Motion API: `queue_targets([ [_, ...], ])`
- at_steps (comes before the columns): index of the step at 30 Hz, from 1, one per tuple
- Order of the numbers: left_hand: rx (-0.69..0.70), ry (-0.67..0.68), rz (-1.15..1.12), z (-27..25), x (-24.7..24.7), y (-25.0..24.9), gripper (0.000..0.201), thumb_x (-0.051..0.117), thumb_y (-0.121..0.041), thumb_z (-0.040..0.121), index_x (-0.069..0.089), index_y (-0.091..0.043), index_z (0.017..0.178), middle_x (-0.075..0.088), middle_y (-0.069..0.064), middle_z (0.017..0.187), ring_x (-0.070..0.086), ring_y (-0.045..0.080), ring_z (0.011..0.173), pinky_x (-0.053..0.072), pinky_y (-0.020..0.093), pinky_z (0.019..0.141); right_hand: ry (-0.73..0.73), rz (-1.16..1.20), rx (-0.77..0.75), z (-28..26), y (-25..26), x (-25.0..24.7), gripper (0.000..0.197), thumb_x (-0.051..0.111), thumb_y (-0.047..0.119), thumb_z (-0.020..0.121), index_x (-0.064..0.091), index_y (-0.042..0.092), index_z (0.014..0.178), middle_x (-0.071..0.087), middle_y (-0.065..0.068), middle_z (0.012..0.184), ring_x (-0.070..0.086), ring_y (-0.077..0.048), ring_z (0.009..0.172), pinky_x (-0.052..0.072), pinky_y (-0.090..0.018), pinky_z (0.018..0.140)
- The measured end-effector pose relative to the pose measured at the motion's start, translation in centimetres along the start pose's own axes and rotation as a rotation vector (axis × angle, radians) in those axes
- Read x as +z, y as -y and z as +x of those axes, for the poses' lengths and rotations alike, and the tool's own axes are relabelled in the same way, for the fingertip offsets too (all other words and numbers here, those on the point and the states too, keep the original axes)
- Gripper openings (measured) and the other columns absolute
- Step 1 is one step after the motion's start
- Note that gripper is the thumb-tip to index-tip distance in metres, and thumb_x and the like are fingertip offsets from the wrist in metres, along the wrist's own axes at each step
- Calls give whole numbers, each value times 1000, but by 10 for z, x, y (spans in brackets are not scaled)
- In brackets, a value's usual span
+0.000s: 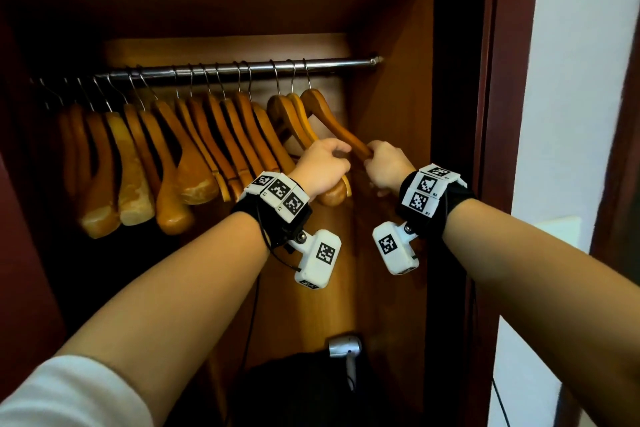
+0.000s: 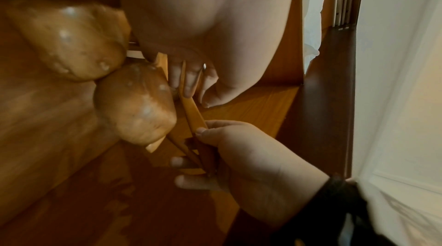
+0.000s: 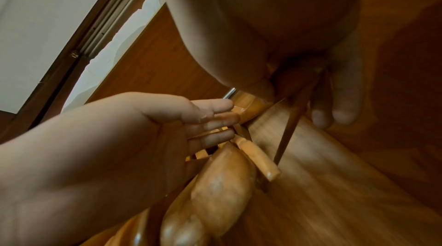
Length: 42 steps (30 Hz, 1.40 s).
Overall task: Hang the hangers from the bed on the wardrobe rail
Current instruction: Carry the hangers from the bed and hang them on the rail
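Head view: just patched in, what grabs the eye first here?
A long row of wooden hangers crowds the metal rail across the wardrobe's upper half. At its right end, the right hand holds the arm of the last hanger, its hook over the rail, and the left hand sits among its neighbours. Lower down, a silver hair dryer.

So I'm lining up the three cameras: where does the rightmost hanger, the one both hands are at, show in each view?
Head: rightmost hanger hangs at the rail's right end, its arm slanting down into the right hand.
Left wrist: centre, a thin wooden strip.
Right wrist: right of centre, a dark thin bar.
Shared landmark: the left hand.
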<state>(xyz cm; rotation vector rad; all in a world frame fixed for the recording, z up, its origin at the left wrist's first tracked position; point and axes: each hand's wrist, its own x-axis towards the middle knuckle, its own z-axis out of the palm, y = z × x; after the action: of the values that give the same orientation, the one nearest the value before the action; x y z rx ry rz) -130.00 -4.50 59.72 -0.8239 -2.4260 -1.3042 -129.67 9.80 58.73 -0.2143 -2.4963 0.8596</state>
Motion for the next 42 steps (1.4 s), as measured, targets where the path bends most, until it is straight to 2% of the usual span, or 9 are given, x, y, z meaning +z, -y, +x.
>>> queue_targets([
  [5, 7, 22, -22, -21, 7, -2, 34, 59, -10, 83, 67, -24, 113, 67, 7, 102, 63, 31, 104, 52, 37, 90, 30, 84, 99, -40, -5, 0, 28, 46, 17, 95, 55, 21, 121, 65, -12, 97, 72, -29, 75, 61, -48, 56],
  [8, 61, 23, 58, -38, 19, -2, 32, 59, -16, 81, 68, -29, 109, 60, 2, 122, 53, 25, 119, 42, 42, 105, 62, 185, 137, -68, -14, -3, 38, 48, 11, 95, 50, 18, 132, 64, -14, 99, 70, -25, 71, 62, -48, 64],
  [10, 113, 43, 73, -55, 29, -3, 31, 59, -18, 80, 68, -31, 108, 55, 2, 128, 47, 25, 124, 36, 42, 109, 61, 210, 154, -96, -22, -5, 41, 50, 9, 95, 48, 16, 135, 64, -15, 97, 68, -23, 68, 62, -46, 64],
  [21, 162, 348, -170, -146, 120, -43, 32, 56, -9, 85, 68, -22, 112, 57, 1, 121, 52, 19, 116, 42, 30, 98, -28, 218, 390, -243, -87, -50, 37, 53, 8, 92, 52, 11, 129, 65, -13, 95, 70, -28, 76, 62, -47, 67],
  [23, 166, 424, -225, -165, 144, -64, 31, 55, -8, 84, 69, -21, 109, 59, 3, 120, 54, 22, 116, 45, 33, 98, -84, 214, 467, -275, -102, -71, 40, 55, 10, 92, 50, 12, 132, 65, -14, 102, 73, -28, 82, 62, -46, 68],
  [30, 268, 633, -347, -234, 219, -153, 30, 57, -7, 82, 70, -17, 107, 68, 4, 112, 61, 23, 109, 49, 39, 98, -267, 160, 623, -391, -146, -155, 39, 57, 11, 96, 49, 9, 134, 62, -12, 94, 71, -37, 83, 61, -50, 67],
  [34, 330, 741, -383, -287, 262, -211, 26, 60, -8, 84, 70, -19, 106, 64, -1, 105, 58, 16, 106, 45, 29, 97, -359, 149, 713, -466, -162, -207, 40, 57, 12, 96, 48, 10, 134, 60, -12, 98, 71, -34, 81, 61, -45, 64],
  [39, 396, 956, -448, -411, 316, -319, 22, 58, -5, 86, 68, -17, 101, 59, -7, 88, 57, 15, 93, 46, 27, 85, -506, 122, 868, -612, -191, -289, 44, 57, 12, 95, 48, 10, 137, 62, -13, 104, 70, -28, 71, 58, -41, 59],
  [42, 457, 1074, -456, -483, 335, -373, 23, 55, -4, 87, 66, -16, 103, 56, -7, 80, 54, 16, 74, 43, 25, 63, -591, 113, 946, -694, -196, -330, 41, 57, 14, 95, 48, 12, 135, 65, -16, 103, 69, -26, 71, 58, -40, 60],
])
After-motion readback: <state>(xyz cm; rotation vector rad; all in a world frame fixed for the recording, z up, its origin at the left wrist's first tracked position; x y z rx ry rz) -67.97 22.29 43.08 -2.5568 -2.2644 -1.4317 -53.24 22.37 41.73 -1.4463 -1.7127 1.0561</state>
